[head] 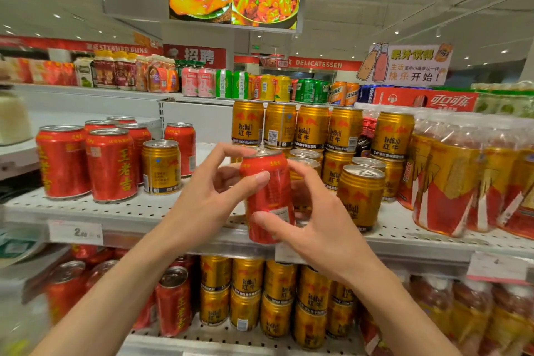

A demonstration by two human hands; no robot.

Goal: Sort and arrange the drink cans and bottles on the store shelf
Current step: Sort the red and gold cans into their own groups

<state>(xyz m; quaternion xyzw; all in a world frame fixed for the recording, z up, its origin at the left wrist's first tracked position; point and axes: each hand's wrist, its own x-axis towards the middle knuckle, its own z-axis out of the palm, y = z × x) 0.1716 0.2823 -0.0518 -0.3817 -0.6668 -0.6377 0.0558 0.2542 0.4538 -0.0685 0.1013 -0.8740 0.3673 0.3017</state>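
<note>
Red can upright, gripped between left hand and right hand, fingers curled around it, before gold cans on shelf.

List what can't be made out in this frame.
- Head view: red can label, motion-blurred and covered by left hand and right hand.
- Price tag small print, blurred.
- Bottom-shelf cans, blurred; the frame's lower edge cuts the shelf off.
- Gold cans behind the red can, hidden.
</note>
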